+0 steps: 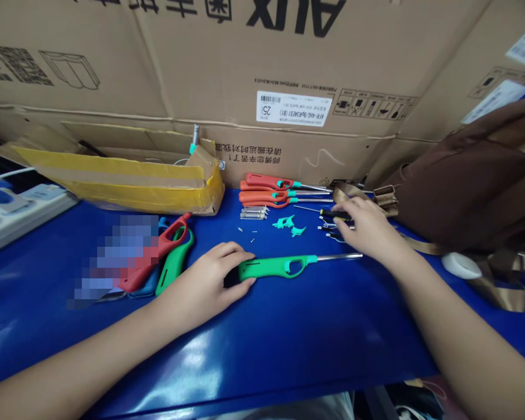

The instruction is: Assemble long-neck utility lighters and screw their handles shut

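Note:
A green long-nosed lighter (276,266) lies flat on the blue table (289,338), its metal tube pointing right. My left hand (212,280) rests on the lighter's handle end, fingers curled over it. My right hand (364,228) reaches further back, its fingers closed over small black-handled tools (332,214) beside the tube's tip. Whether it grips one is hidden. Two small teal plastic parts (289,225) lie between the hands.
Several orange lighters (271,192) are stacked at the back, with short metal tubes (254,212) beside them. Red and green lighter shells (172,251) lie left. An open taped carton (126,181), a power strip (13,207), a brown bag (468,186) and large cardboard boxes (262,70) ring the table.

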The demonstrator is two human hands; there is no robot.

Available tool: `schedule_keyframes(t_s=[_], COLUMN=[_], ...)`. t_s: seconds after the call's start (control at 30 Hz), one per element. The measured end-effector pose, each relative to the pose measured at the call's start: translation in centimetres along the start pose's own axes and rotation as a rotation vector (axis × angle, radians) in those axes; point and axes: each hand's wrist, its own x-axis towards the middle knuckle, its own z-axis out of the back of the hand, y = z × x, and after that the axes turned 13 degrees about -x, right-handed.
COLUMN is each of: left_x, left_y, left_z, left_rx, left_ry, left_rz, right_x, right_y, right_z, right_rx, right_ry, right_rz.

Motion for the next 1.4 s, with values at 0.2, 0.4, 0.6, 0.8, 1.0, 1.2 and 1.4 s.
schedule_keyframes(t_s=[0.2,0.4,0.6,0.8,1.0,1.2,1.4], left_x=[0.0,0.0,-0.2,-0.1,-0.1,-0.2,-0.1], left_y=[0.3,-0.3,-0.4,-0.4,-0.4,-0.3,-0.3], left_z=[-0.1,-0.4,-0.5,-0.6,-0.5,-0.8,-0.8], left_rx=[-0.061,-0.088,-0.103,-0.123,-0.145,-0.172,-0.192], left_ry=[0.011,-0.009,0.000,0.030,0.038,0.017,-0.011], left_rz=[-0.004,0.022,0.003,-0.005,-0.002,-0.012,-0.014], right_x=[0.9,0.9,0.1,-1.0,-1.7,-1.8,-1.7], right_y=[-2.8,-2.5,0.3,4.9,6.3,6.2,6.2], right_z=[-3.0,-2.4,1.4,2.6,1.8,1.8,2.1], right_rx=[-0.047,-0.009,0.050,0.417,0.425,0.412,0.443], right_ry=[0.035,0.011,-0.141,-0.153,-0.076,-0.096,-0.138], right_rz=[-0.098,-0.074,-0.127,-0.017,0.081,0.111,0.105])
